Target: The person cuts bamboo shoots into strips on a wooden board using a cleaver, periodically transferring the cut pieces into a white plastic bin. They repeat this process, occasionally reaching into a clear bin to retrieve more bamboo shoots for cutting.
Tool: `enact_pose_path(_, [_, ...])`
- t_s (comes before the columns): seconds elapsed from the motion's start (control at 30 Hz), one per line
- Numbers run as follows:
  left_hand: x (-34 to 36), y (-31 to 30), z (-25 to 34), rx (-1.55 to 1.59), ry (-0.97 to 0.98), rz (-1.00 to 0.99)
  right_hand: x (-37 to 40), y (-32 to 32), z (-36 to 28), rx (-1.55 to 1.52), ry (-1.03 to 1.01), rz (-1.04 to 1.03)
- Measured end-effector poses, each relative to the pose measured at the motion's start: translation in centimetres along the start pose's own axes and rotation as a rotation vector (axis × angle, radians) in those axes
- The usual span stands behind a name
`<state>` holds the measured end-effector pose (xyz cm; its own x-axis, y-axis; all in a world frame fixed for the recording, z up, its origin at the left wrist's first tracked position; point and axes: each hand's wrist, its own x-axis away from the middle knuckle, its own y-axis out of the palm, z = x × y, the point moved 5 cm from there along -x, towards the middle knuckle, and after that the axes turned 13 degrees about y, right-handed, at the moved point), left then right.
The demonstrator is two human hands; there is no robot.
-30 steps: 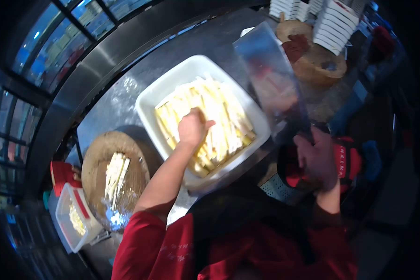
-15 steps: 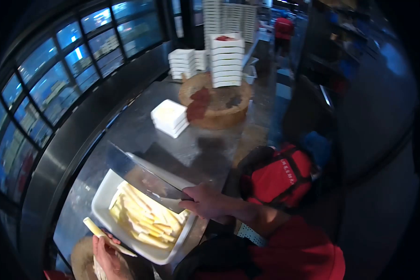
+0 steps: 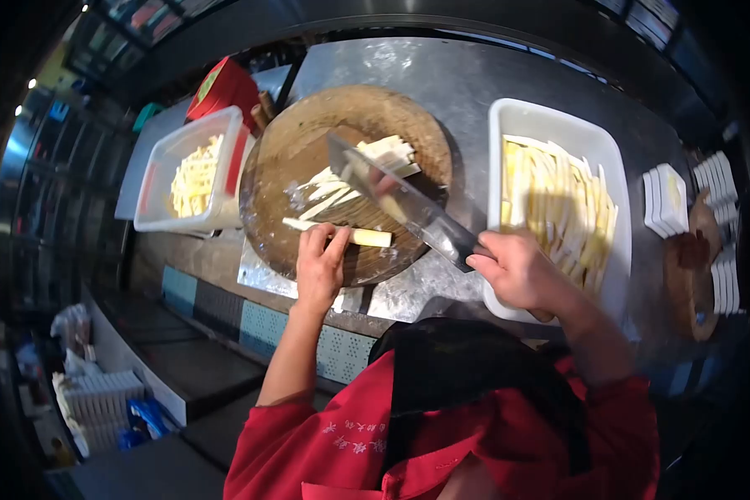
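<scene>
My left hand (image 3: pixel 321 258) presses a pale yellow peeled stalk (image 3: pixel 371 238) onto the near part of a round wooden chopping block (image 3: pixel 375 102). My right hand (image 3: pixel 517 267) grips the handle of a cleaver (image 3: pixel 412 212), whose broad blade is raised over the block, partly in front of some cut pieces (image 3: pixel 387 152). Thin pale strips (image 3: pixel 329 200) lie between the blade and my left hand. To the right of the block, a white tub (image 3: pixel 621 200) holds many long stalks (image 3: pixel 550 200); my right forearm crosses its near corner.
A clear container (image 3: pixel 154 204) of cut pieces stands left of the block, with a red box (image 3: pixel 225 87) behind it. Stacked white trays (image 3: pixel 665 200) and a second wooden block (image 3: pixel 683 287) are at the far right. More white trays (image 3: pixel 100 408) sit lower left.
My view has swung left from the counter's far end to the chopping block. The stalk in my left hand now rests on the block, and the cleaver has moved from above the tub to above the block.
</scene>
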<state>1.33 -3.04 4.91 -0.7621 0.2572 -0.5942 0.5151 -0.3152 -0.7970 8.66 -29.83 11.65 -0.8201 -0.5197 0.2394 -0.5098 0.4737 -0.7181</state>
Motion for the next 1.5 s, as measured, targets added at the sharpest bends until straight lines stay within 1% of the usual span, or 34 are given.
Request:
enact_pose_path(0.03, [0.5, -0.2, 0.0, 0.028, -0.026, 0.085, -0.9, 0.2, -0.9, 0.016, -0.014, -0.024])
enact_pose_path(0.07, [0.9, -0.1, 0.0, 0.022, -0.044, 0.149, -1.5, 0.5, -1.9, 0.098, -0.073, -0.069])
enact_pose_path(0.1, [1.0, -0.1, 0.2, 0.028, -0.065, 0.174, -2.1, 0.8, -2.7, 0.177, -0.133, -0.109])
enact_pose_path(0.13, [1.1, -0.1, 0.3, 0.035, -0.092, 0.2, -2.5, 0.9, -3.3, 0.192, -0.237, -0.048])
enact_pose_path(0.17, [1.1, 0.0, 0.4, 0.041, -0.117, 0.227, -2.9, 0.6, -3.7, 0.207, -0.251, -0.061])
enact_pose_path(0.23, [1.1, 0.3, 0.4, 0.054, -0.146, 0.26, -3.5, -0.1, -4.7, 0.322, -0.249, -0.171])
enact_pose_path(0.27, [0.9, 0.3, 0.4, 0.068, -0.16, 0.259, -3.7, -0.6, -5.2, 0.338, -0.261, -0.178])
enact_pose_path(0.33, [0.8, 0.1, 0.3, 0.076, -0.193, 0.274, -3.7, -0.5, -4.9, 0.551, -0.09, -0.337])
enact_pose_path(0.37, [0.7, 0.1, 0.2, 0.104, -0.186, 0.276, -3.9, -0.4, -5.2, 0.57, -0.103, -0.345])
enact_pose_path(0.43, [0.6, 0.0, 0.1, 0.126, -0.196, 0.286, -4.3, -0.1, -5.1, 0.592, 0.003, -0.379])
enact_pose_path(0.47, [0.4, 0.0, 0.0, 0.133, -0.2, 0.277, -4.6, 0.3, -5.3, 0.604, 0.005, -0.388])
enact_pose_path(0.5, [0.2, 0.0, 0.0, 0.143, -0.198, 0.264, -5.5, 1.0, -5.6, 0.61, -0.001, -0.394])
enact_pose_path(0.57, [0.3, 0.0, -0.1, 0.162, -0.214, 0.264, -7.1, 3.1, -6.6, 0.515, -0.107, -0.419])
enact_pose_path(0.6, [0.5, 0.1, -0.1, 0.166, -0.219, 0.266, -8.0, 4.1, -7.1, 0.433, -0.253, -0.349])
enact_pose_path(0.7, [0.5, 0.0, -0.3, 0.163, -0.234, 0.266, -9.1, 4.6, -8.1, 0.358, -0.263, -0.357])
enact_pose_path(0.77, [0.9, -0.2, 0.0, 0.162, -0.249, 0.26, -8.3, 4.3, -7.3, 0.367, -0.25, -0.347])
enact_pose_path(0.83, [1.1, -0.2, 0.1, 0.145, -0.217, 0.241, -7.4, 3.6, -5.6, 0.4, -0.291, -0.279])
enact_pose_path(0.87, [1.5, -0.2, 0.3, 0.127, -0.223, 0.244, -7.0, 3.1, -5.2, 0.412, -0.307, -0.286])
enact_pose_path(0.93, [1.4, -0.3, 0.3, 0.115, -0.208, 0.251, -6.3, 2.1, -4.8, 0.395, -0.293, -0.208])
enact_pose_path(0.97, [1.3, -0.3, 0.3, 0.111, -0.184, 0.256, -6.0, 1.9, -5.0, 0.393, -0.293, -0.211])
enact_pose_path(1.07, [1.6, -0.2, 0.2, 0.123, -0.209, 0.23, -5.1, 0.7, -6.1, 0.363, -0.262, -0.253])
enact_pose_path(1.13, [1.5, -0.2, 0.2, 0.12, -0.213, 0.235, -4.6, 0.5, -5.9, 0.412, -0.095, -0.344])
enact_pose_path(1.2, [1.5, -0.3, 0.0, 0.113, -0.224, 0.243, -4.8, 1.0, -5.6, 0.424, -0.111, -0.369])
enact_pose_path(1.27, [1.4, -0.5, -0.1, 0.145, -0.214, 0.303, -5.6, 2.2, -5.6, 0.431, -0.125, -0.397])
enact_pose_path(1.4, [1.7, -0.6, -0.1, 0.169, -0.227, 0.276, -8.4, 5.9, -8.2, 0.4, -0.232, -0.355])
enact_pose_path(1.43, [2.0, -0.7, 0.0, 0.176, -0.245, 0.259, -8.7, 6.0, -8.6, 0.362, -0.267, -0.335])
enact_pose_path(1.5, [2.4, -0.6, 0.2, 0.188, -0.25, 0.238, -9.1, 5.3, -7.9, 0.359, -0.241, -0.338])
